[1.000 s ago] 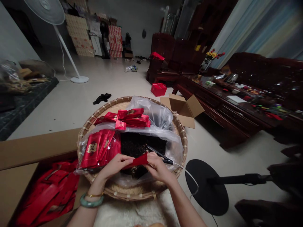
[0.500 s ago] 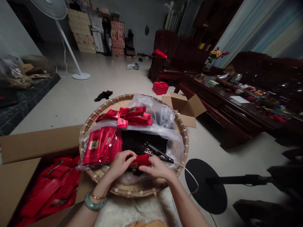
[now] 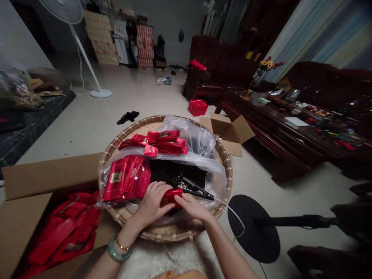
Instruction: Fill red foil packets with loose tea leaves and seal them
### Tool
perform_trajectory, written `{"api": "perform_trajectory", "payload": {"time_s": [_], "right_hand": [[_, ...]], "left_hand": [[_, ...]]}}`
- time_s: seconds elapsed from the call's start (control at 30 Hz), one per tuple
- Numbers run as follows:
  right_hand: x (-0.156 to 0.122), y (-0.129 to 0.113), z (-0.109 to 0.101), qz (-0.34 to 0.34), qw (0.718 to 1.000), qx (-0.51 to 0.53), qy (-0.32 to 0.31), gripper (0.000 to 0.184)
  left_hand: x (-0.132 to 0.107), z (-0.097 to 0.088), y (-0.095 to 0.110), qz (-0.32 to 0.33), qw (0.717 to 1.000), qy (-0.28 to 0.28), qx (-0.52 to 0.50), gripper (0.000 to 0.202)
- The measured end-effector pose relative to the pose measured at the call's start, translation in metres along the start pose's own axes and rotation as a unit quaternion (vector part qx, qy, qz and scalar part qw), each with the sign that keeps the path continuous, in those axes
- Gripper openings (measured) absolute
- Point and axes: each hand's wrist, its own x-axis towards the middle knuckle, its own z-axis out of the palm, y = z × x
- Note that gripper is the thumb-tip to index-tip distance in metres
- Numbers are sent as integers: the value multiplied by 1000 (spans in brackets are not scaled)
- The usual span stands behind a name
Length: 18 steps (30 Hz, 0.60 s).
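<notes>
Over the round bamboo tray (image 3: 165, 237): I read both hands working low above its near side.
Left hand (image 3: 152, 203): curled narrow over a red packet (image 3: 171, 195), with a jade bangle (image 3: 118, 248) and a thin gold bracelet (image 3: 122, 247) on the wrist.
Right hand (image 3: 193, 206): also narrow, pressing on the packet's right end, just beside a black tong-like tool (image 3: 197, 192) with a white cord (image 3: 229, 209).
Packet: held between both hands and mostly hidden, above dark loose tea (image 3: 171, 173).
Around the tea: a clear plastic bag (image 3: 188, 141) lines the tray, with a row of upright red packets (image 3: 124, 180) at its left and a loose pile of red packets (image 3: 162, 143) beyond.
Left of the tray: an open cardboard box (image 3: 29, 217) holds more red packets (image 3: 61, 232).
</notes>
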Motion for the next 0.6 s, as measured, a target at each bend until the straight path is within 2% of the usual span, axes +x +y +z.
{"api": "perform_trajectory", "payload": {"time_s": [0.07,0.17,0.23,0.4,0.5,0.6], "right_hand": [[1,-2,-3,2,1000,9,0,54],[3,-5,-4,28,999,36,-3,61],[4,-6,-4,50,998,37,0,67],[-2,-10,-4,63,998,2,-17,75],[-4,-14,-6,58,997,-14,-45,69],[-1,-20,-7,45,997,-38,-42,66]], "left_hand": [[-5,4,5,26,997,-5,78,55],[-8,8,14,-18,985,5,171,63],[-8,11,17,-39,981,3,189,64],[-11,19,12,-30,990,-13,135,67],[-14,24,6,-33,994,0,100,65],[-14,27,5,-39,996,27,76,62]]}}
